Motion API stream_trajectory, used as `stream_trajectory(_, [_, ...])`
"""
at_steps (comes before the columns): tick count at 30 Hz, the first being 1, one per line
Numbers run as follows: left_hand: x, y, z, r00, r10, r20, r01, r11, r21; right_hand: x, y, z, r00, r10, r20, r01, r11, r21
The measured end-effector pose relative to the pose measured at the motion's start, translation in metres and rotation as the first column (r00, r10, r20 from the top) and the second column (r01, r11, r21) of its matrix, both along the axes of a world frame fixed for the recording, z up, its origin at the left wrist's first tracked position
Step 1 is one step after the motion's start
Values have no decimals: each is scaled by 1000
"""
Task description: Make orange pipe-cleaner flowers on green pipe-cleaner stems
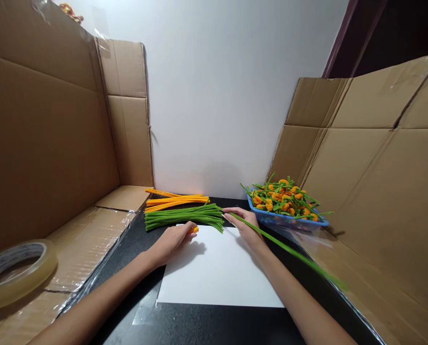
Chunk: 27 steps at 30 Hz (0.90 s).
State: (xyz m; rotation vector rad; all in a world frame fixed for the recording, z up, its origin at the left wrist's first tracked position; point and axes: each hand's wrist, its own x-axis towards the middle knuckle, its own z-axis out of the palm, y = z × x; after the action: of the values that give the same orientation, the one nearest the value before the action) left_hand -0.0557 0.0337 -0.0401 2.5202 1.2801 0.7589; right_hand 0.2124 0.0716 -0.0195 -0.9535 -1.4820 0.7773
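Between the thumb and fingers of my left hand (179,237) is a small orange pipe-cleaner flower (194,230), mostly covered by the fingers. My right hand (245,225) pinches one end of a long green pipe cleaner (282,245), whose far end trails over the forearm to the lower right and is blurred. Both hands are above a white sheet of paper (221,278). Just beyond them lies a bundle of green pipe cleaners (181,216), with several orange pipe cleaners (178,202) behind it.
A blue basket (289,220) heaped with orange flowers on green stems (283,196) stands at the back right. Cardboard panels (48,120) wall both sides. A tape roll (19,273) lies at the far left. The black tabletop (206,328) shows around the paper.
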Motion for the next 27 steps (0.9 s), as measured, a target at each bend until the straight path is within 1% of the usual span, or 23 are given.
stream_trajectory(1, [2, -1, 0, 999, 10, 33, -9, 1000, -30, -11, -7, 3, 993, 79, -92, -85, 995, -61])
stream_trajectory(2, [3, -2, 1, 998, 14, 69, -10, 998, -59, -21, -14, 5, 978, 126, -167, -141, 986, -87])
stream_trajectory(3, [5, -3, 2, 994, 13, 104, -4, 996, -85, -30, -21, 8, 963, 155, -220, -179, 979, -93])
stream_trajectory(5, [7, -5, 3, 986, 1, 167, 19, 993, -118, -40, -30, 11, 948, 192, -252, -222, 971, -93])
stream_trajectory(8, [8, -7, 5, 975, -5, 221, 39, 988, -150, -44, -34, 12, 956, 183, -230, -211, 972, -104])
stream_trajectory(11, [8, -8, 5, 967, -7, 253, 53, 983, -173, -40, -30, 10, 968, 143, -207, -168, 980, -107])
stream_trajectory(14, [9, -8, 4, 961, -16, 277, 71, 979, -190, -38, -26, 7, 972, 127, -197, -151, 982, -110])
stream_trajectory(20, [10, -9, 5, 966, -9, 258, 56, 983, -175, -40, -29, 7, 974, 141, -179, -165, 979, -123])
stream_trajectory(27, [13, -11, 6, 965, -32, 262, 82, 980, -180, -42, -32, 10, 974, 138, -178, -164, 976, -141])
